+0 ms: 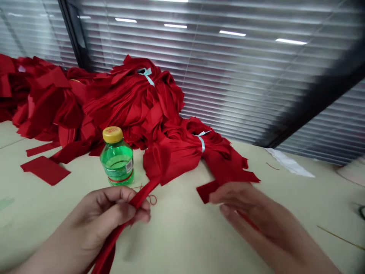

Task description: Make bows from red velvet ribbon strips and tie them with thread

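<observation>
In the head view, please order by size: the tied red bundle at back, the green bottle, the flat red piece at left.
1. Tied red cloth bundle.
2. Green plastic bottle and flat red cloth piece look alike in size; nearness makes ranking them unsure.

The left grip [107, 215] is a bare human hand with smooth skin, rounded knuckles, a broad thumb and slim fingers. Behind it, a bare left forearm [48, 253] widens toward the lower-left corner of the view, with no cloth on it. The right grip [251, 211] is also a bare hand with long, slim fingers, though motion blur softens its outline and hides the fingernails. Behind that grip, a bare right forearm [305, 255] widens toward the bottom edge, its skin equally uncovered.
</observation>
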`<state>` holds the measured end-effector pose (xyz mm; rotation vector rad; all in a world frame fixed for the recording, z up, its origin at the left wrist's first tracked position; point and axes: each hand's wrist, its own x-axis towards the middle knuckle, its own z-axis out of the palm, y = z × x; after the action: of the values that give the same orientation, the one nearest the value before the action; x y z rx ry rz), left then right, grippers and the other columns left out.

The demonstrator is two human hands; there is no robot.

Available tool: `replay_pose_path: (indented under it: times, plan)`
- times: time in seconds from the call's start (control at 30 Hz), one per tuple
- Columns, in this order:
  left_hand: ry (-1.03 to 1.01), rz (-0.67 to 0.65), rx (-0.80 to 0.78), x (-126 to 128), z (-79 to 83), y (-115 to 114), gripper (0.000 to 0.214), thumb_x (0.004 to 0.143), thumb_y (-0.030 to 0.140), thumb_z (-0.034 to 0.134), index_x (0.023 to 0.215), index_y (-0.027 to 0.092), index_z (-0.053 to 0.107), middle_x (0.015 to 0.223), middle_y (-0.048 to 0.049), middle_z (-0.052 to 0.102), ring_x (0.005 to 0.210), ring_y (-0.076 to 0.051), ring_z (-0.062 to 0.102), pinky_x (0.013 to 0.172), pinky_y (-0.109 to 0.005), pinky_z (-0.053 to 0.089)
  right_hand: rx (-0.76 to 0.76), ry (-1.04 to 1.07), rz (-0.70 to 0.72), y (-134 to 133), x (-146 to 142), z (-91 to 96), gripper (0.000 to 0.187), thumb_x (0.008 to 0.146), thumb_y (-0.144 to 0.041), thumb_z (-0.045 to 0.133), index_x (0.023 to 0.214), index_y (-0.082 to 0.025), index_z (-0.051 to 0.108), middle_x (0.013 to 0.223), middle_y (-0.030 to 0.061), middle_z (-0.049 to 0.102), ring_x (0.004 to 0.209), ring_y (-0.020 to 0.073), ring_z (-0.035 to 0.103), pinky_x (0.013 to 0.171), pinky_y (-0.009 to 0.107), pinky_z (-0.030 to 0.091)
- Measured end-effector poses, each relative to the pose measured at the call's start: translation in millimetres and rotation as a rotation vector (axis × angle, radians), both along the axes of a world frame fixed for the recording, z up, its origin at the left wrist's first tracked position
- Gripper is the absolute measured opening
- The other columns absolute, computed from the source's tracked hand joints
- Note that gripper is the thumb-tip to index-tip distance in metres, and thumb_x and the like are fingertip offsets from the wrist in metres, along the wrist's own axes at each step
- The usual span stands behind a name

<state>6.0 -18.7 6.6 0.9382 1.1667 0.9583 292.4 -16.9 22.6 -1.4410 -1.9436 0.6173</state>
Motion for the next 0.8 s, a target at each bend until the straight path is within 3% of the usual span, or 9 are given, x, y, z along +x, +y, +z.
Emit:
replay_pose_path:
  times: [0.07, 0.13, 0.23, 0.37, 0.5, 0.67, 0.8]
  plan:
    - [0.028, -0.014, 0.035, 15.0, 6.1, -4.7, 0.02, 0.07, 0.041, 0.071, 0.077, 0.023, 0.066, 0.077, 0.0046, 0.067, 0.079, -0.015, 0.061, 0.071, -0.019, 0.049, -0.116, 0.153, 0.106, -10.2, -28.1, 6.2, 0.009, 0.083, -0.026, 0.056, 0.092, -0.024, 0.057, 0.089, 0.0036, 0.067, 0.081, 0.0165, 0.067, 0.071, 0.025, 0.056]
    - [0.037, -0.064, 0.104, 30.1, 14.0, -10.5, 0.016, 0.069, 0.037, 0.07, 0.076, 0.023, 0.066, 0.077, 0.0041, 0.066, 0.073, -0.014, 0.059, 0.064, -0.019, 0.049, -0.234, 0.318, 0.201, -18.9, -55.1, 9.9, 0.017, 0.076, -0.02, 0.059, 0.092, -0.022, 0.057, 0.084, 0.0025, 0.065, 0.077, 0.0152, 0.065, 0.07, 0.026, 0.054]
    - [0.083, -0.13, 0.277, 49.4, 26.1, -17.8, 0.004, 0.07, 0.024, 0.065, 0.068, 0.02, 0.064, 0.083, 0.0007, 0.066, 0.076, -0.015, 0.06, 0.067, -0.02, 0.049, -0.339, 0.583, 0.235, -28.0, -77.8, 8.9, 0.027, 0.068, -0.02, 0.062, 0.094, -0.02, 0.055, 0.076, -0.0008, 0.061, 0.061, 0.0102, 0.056, 0.053, 0.02, 0.045]
    - [0.185, -0.17, 0.446, 62.0, 30.6, -23.9, 0.008, 0.073, 0.018, 0.061, 0.065, 0.019, 0.062, 0.098, -0.0016, 0.063, 0.093, -0.018, 0.059, 0.08, -0.022, 0.047, -0.357, 0.677, 0.254, -35.9, -72.7, 3.9, 0.01, 0.074, -0.026, 0.061, 0.078, -0.017, 0.057, 0.058, -0.006, 0.043, 0.048, 0.0054, 0.034, 0.042, 0.018, 0.027]
    - [0.231, -0.209, 0.518, 61.7, 24.2, -27.2, 0.012, 0.077, 0.019, 0.058, 0.066, 0.021, 0.06, 0.082, 0.0003, 0.059, 0.087, -0.016, 0.056, 0.076, -0.021, 0.045, -0.292, 0.665, 0.301, -40.9, -54.1, -1.5, 0.025, 0.083, -0.032, 0.057, 0.064, -0.014, 0.061, 0.056, -0.0025, 0.047, 0.052, 0.0067, 0.037, 0.048, 0.02, 0.03]
    - [0.133, -0.29, 0.333, 57.5, 13.4, -25.2, 0.013, 0.084, 0.029, 0.055, 0.075, 0.022, 0.061, 0.076, 0.0015, 0.06, 0.072, -0.013, 0.053, 0.064, -0.02, 0.044, -0.335, 0.801, 0.329, -36.9, -43.2, -18.5, 0.023, 0.087, -0.034, 0.056, 0.078, -0.017, 0.068, 0.063, 0.0, 0.055, 0.054, 0.0078, 0.045, 0.053, 0.021, 0.037]
    - [0.031, -0.206, 0.137, 56.6, 6.4, -21.7, 0.009, 0.079, 0.03, 0.062, 0.078, 0.021, 0.062, 0.076, 0.0035, 0.057, 0.072, -0.011, 0.049, 0.066, -0.019, 0.04, -0.033, 0.844, 0.302, -37.7, -45.8, -26.8, 0.02, 0.084, -0.02, 0.054, 0.065, -0.019, 0.063, 0.066, 0.0017, 0.054, 0.076, 0.0155, 0.057, 0.063, 0.025, 0.046]
